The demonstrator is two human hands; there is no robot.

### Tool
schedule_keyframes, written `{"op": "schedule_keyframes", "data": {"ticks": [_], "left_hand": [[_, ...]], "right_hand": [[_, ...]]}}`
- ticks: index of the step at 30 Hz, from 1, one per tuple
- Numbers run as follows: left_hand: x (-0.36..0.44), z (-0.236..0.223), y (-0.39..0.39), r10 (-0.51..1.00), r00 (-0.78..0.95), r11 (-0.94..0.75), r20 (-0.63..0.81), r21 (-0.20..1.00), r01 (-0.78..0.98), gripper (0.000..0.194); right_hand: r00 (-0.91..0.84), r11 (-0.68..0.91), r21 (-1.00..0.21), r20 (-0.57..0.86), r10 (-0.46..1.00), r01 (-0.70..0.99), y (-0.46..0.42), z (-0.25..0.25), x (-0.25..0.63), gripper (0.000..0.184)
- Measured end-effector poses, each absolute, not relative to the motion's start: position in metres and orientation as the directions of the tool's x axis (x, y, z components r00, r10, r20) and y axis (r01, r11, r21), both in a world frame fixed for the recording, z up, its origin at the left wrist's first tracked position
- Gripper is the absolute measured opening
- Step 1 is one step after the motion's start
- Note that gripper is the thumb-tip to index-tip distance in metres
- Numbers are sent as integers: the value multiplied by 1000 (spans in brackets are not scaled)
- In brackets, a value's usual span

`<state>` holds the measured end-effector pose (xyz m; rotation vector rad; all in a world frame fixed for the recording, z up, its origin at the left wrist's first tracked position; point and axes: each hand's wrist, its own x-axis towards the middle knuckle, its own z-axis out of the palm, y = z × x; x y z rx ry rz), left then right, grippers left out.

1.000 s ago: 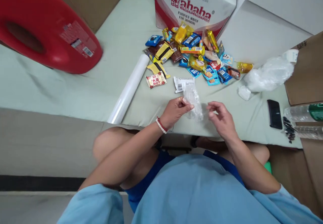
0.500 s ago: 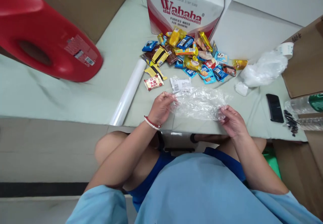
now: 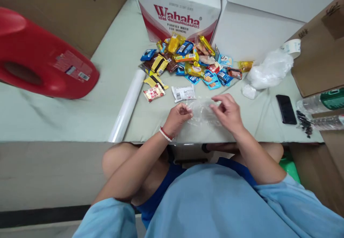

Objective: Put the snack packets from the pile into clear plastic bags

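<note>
A clear plastic bag hangs between my two hands just above the front part of the table. My left hand pinches the bag's left end between thumb and fingers. At the bag's right side my right hand has thumb and fingers apart, with the film behind and beside them. Just beyond the bag lies a white snack packet. Left of that is a cream and red snack packet, and a yellow packet lies behind it. A pile of wrapped snacks spreads further back.
A white roll lies left of the snacks, and a red jug stands further left. A Wahaha carton stands behind the pile. To the right are crumpled white plastic, a tape roll, a black phone and plastic bottles.
My right hand has moved in toward the left and its fingers have spread apart. The bag, stretched wide before, is now gathered into a smaller span. The camera view has shifted slightly.
</note>
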<state>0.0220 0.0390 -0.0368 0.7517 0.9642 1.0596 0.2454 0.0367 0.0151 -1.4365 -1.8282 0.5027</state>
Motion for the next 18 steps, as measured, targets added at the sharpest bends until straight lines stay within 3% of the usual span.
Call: {"op": "schedule_keyframes", "data": {"ticks": [2,5,9,13,15,18], "left_hand": [[24,-38,41,948,174,313,-267,881,-355,44],[23,-38,44,949,148,312,-277,891,-330,42],[20,-34,48,936,138,352,-324,864,-359,44],[18,-30,50,920,109,386,-377,822,-418,45],[19,-31,49,917,71,386,-393,825,-413,42],[20,-34,47,922,14,367,-388,858,-358,36]], "right_hand": [[-266,368,-695,256,929,617,53,5,229,26],[-399,445,-665,234,887,599,65,-2,222,9],[-272,487,-583,420,866,650,43,14,237,11],[-250,566,-385,619,744,729,-18,18,253,16],[-368,622,-317,585,723,716,-53,4,254,22],[-524,653,-360,398,754,666,-95,-20,250,17]]}}
